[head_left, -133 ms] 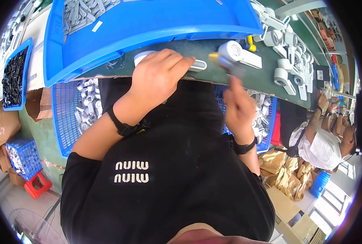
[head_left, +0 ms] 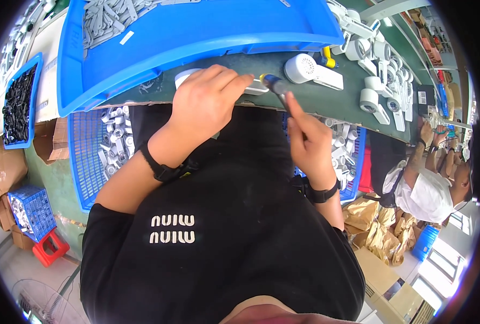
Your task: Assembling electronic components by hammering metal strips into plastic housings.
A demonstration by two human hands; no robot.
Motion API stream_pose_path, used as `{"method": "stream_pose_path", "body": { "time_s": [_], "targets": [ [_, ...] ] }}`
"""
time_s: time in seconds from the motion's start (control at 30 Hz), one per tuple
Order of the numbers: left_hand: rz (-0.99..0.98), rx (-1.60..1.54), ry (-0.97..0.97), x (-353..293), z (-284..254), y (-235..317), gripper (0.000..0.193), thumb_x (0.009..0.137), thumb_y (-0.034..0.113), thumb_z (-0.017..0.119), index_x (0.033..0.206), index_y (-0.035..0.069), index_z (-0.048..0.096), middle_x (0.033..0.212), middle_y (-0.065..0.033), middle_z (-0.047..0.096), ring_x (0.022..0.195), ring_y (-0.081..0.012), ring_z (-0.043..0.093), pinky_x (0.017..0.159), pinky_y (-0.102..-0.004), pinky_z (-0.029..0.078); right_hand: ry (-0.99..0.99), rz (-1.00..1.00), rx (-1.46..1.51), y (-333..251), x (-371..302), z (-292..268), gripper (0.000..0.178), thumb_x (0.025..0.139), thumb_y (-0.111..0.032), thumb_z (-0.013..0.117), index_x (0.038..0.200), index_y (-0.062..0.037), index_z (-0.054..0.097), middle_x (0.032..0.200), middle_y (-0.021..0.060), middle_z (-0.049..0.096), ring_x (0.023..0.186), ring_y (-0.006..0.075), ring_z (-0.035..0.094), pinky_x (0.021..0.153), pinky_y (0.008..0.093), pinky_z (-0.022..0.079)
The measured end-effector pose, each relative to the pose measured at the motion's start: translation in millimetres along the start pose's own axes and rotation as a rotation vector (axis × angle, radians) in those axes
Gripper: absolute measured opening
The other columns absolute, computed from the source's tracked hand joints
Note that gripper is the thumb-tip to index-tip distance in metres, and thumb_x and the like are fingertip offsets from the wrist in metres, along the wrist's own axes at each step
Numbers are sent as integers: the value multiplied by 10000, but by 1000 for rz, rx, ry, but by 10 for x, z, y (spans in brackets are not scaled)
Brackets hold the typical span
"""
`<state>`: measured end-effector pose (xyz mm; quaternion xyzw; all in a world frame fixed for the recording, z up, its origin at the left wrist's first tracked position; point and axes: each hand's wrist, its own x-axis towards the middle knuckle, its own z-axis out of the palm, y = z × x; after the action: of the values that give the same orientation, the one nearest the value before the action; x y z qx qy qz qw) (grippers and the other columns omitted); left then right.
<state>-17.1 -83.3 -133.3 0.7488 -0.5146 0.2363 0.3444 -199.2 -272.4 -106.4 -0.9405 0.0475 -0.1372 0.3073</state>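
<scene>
My left hand (head_left: 205, 102) presses a white fan-like housing (head_left: 257, 89) onto the green bench (head_left: 229, 63). Its round end shows left of my knuckles and its handle end sticks out past my fingertips; the middle is hidden under the palm. My right hand (head_left: 312, 141) is closed round the dark handle of a small hammer (head_left: 277, 86). The yellow tip of its blue-and-black head is at the handle end of the housing, close to my left fingertips; whether it touches I cannot tell. Right of the hammer lies another white fan housing (head_left: 300, 69) with a slotted round face.
A large blue tray (head_left: 196, 49) with grey flat strips stands behind my hands. White fan housings (head_left: 383, 86) are heaped at the right. Blue crates (head_left: 89, 162) of white parts sit below the bench edge. A yellow-and-black tool (head_left: 329, 58) lies by the tray. Another person (head_left: 426, 189) works at far right.
The hammer has swung left and slightly down to the housing's handle end, my right hand moving with it. My left hand holds nearly the same place.
</scene>
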Motion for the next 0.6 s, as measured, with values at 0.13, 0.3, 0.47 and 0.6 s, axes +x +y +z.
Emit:
{"method": "stream_pose_path", "body": {
  "time_s": [0.13,0.3,0.47,0.6],
  "targets": [
    [-26,76,-173,95,-86,95,475,847,34,703,1320,85,711,946,-43,682,919,-235,676,791,-381,558,270,76,313,123,-148,53,520,1051,28,588,1569,-17,590,824,60,711,707,114,639,684,281,523],
    [36,88,-319,212,-132,163,633,884,54,666,1514,69,606,975,-57,684,993,-255,651,901,-400,536,292,134,338,189,-184,95,519,1067,1,585,1586,-14,572,799,33,686,714,95,632,686,261,517],
    [276,-88,-381,234,-180,168,538,900,34,650,1429,121,685,1089,3,748,1125,-231,672,1118,-433,498,304,178,397,261,-293,105,517,1068,-2,592,1585,-20,576,808,37,692,727,96,640,704,263,524],
    [248,-122,-474,87,-217,42,414,898,60,692,1304,109,751,1155,-4,749,1192,-257,657,1141,-483,472,314,210,445,321,-358,86,508,1064,3,594,1571,-21,593,812,38,696,736,96,646,716,268,534]
  ]
}}
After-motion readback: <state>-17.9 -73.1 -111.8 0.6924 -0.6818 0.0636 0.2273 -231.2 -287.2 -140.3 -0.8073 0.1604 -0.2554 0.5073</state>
